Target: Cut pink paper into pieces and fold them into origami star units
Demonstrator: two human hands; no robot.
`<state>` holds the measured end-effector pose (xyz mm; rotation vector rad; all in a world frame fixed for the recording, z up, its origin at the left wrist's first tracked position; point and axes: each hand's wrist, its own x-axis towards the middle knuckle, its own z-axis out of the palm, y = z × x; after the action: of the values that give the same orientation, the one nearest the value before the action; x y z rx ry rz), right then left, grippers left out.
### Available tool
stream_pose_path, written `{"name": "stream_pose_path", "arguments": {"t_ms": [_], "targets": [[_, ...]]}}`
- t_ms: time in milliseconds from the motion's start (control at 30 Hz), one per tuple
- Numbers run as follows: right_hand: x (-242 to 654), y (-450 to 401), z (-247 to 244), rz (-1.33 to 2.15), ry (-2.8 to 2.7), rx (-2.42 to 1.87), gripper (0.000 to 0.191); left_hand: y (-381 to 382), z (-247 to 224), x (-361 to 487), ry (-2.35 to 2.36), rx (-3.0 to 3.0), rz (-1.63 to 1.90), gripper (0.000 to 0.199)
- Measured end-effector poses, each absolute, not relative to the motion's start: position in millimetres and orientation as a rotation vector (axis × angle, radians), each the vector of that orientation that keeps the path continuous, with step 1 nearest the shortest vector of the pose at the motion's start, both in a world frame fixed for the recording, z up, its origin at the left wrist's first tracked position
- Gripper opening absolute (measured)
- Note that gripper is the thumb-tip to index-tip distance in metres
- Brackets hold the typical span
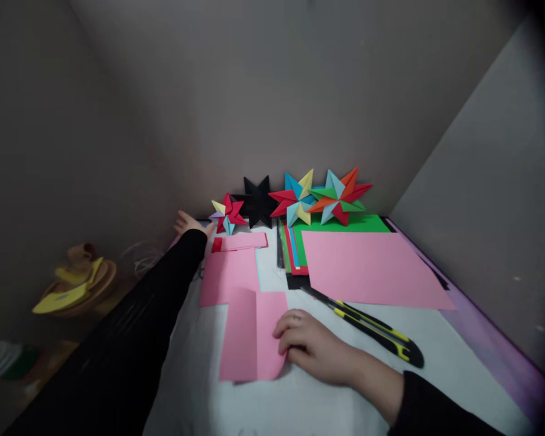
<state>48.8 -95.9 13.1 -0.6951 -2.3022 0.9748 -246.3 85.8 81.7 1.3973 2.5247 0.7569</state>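
Observation:
My right hand point(315, 346) has its fingers curled at the right edge of a creased pink paper sheet point(238, 339), whose lower right corner bends up a little. A vertical fold line runs down this sheet. My left hand point(191, 224) is stretched out to the far left corner of the table, fingers spread, with nothing seen in it. Near it lie pink and red paper strips point(243, 242) on another pink sheet point(224, 272). A yellow and black utility knife point(372, 330) lies slantwise just beyond my right hand.
Against the wall stand folded paper stars: a small multicoloured one point(227, 213), a black one point(260, 203) and two larger multicoloured ones point(300, 198). A large pink sheet point(372, 269) covers part of a coloured paper stack point(345, 224). Baskets point(79, 287) stand lower at left.

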Motion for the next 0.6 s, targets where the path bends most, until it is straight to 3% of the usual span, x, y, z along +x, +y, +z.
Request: {"name": "stream_pose_path", "arguments": {"t_ms": [133, 200, 333, 433, 600], "targets": [[51.7, -96.6, 8.6, 0.893, -2.329, -0.615, 0.028, 24.3, 92.1, -209.6, 2.34, 1.624, 0.84, 0.09], [52.8, -96.9, 5.5, 0.857, -2.341, -0.575, 0.027, -32.2, 89.1, -194.3, 1.997, 2.033, 0.886, 0.073], [54.1, -97.4, 0.3, 0.797, -2.357, -0.543, 0.027, -143.4, 58.3, -178.1, 1.388, 2.618, 0.537, 0.029], [55.0, -97.8, 1.8, 0.807, -2.379, -0.529, 0.025, -184.5, 26.5, -176.9, 1.38, 2.781, 0.531, 0.021], [56.0, -97.2, 9.6, 0.931, -2.398, -0.593, 0.014, -189.6, 5.5, -180.9, 1.316, 2.905, 0.661, 0.02]]}}
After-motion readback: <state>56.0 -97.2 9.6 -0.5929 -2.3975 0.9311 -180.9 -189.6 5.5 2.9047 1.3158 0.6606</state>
